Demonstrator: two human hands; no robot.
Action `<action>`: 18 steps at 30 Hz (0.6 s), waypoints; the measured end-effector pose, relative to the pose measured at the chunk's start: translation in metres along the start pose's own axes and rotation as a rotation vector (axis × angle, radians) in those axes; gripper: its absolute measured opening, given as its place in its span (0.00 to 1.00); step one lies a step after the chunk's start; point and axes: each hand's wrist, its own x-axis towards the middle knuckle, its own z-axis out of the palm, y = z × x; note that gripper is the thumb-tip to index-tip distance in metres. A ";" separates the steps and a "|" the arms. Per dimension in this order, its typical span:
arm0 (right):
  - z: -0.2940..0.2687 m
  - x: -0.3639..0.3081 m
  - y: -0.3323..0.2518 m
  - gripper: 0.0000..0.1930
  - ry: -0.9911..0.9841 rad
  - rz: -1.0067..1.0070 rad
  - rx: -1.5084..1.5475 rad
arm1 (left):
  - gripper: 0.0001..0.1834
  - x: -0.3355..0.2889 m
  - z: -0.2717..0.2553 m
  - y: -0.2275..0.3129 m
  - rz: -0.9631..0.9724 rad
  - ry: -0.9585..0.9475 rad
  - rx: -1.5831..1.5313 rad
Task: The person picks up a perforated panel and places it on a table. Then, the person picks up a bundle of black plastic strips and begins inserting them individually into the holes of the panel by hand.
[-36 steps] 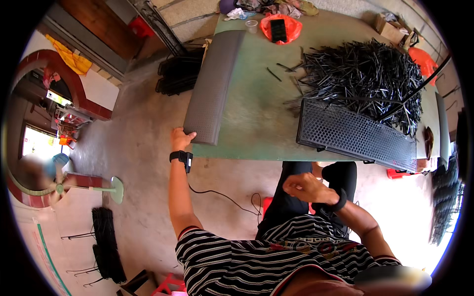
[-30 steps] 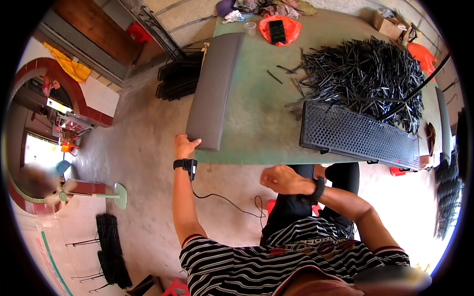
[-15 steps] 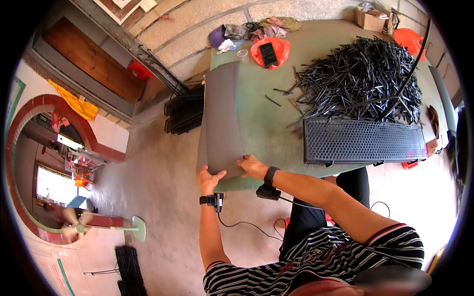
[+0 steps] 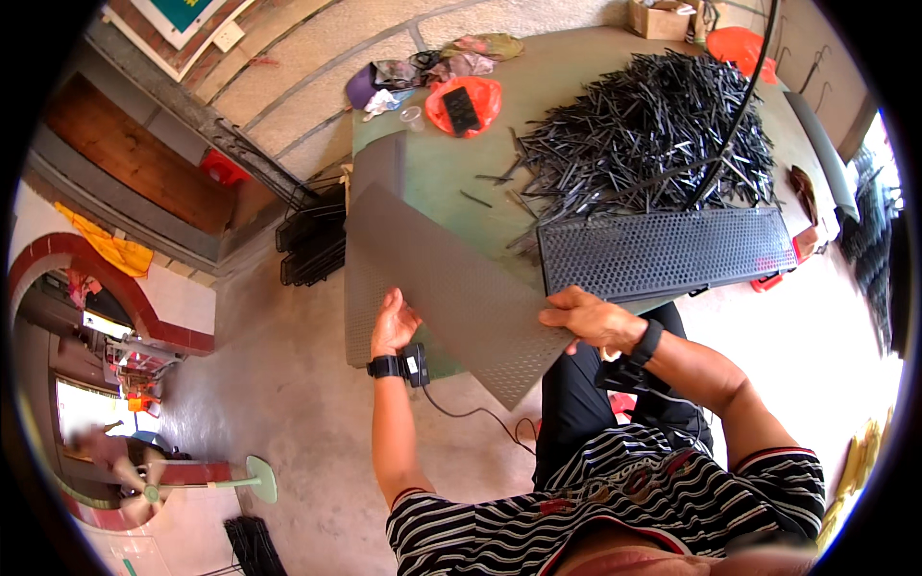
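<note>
A thin grey perforated sheet slants across the table's left end, its near corner hanging past the edge toward me. My right hand is closed on the right edge of this sheet, thumb on top. Beneath it, more grey sheet lies along the left end of the green table. My left hand is at the near left corner, beside the raised sheet's lower edge. Its thumb points up, apart from the fingers, and it does not appear to grip anything.
A black honeycomb-patterned panel lies at the table's near edge, right of my right hand. Behind it rises a large heap of black strips. A phone rests on a red plastic bag. Dark wire racks stand left of the table.
My right hand has moved right and toward me, pulling the top sheet's near end off the layer below and turning it aslant. My left hand has come off the sheet. The view has shifted right.
</note>
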 end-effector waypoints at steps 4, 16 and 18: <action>-0.041 -0.028 0.018 0.18 -0.087 0.085 -0.051 | 0.14 0.017 -0.005 -0.008 0.059 0.001 -0.116; -0.130 -0.076 0.055 0.14 -0.058 -0.138 -0.339 | 0.25 -0.103 0.066 -0.054 0.031 0.316 -0.517; -0.123 -0.081 0.047 0.16 0.064 -0.103 -0.130 | 0.25 -0.138 0.067 -0.047 0.137 0.396 -0.566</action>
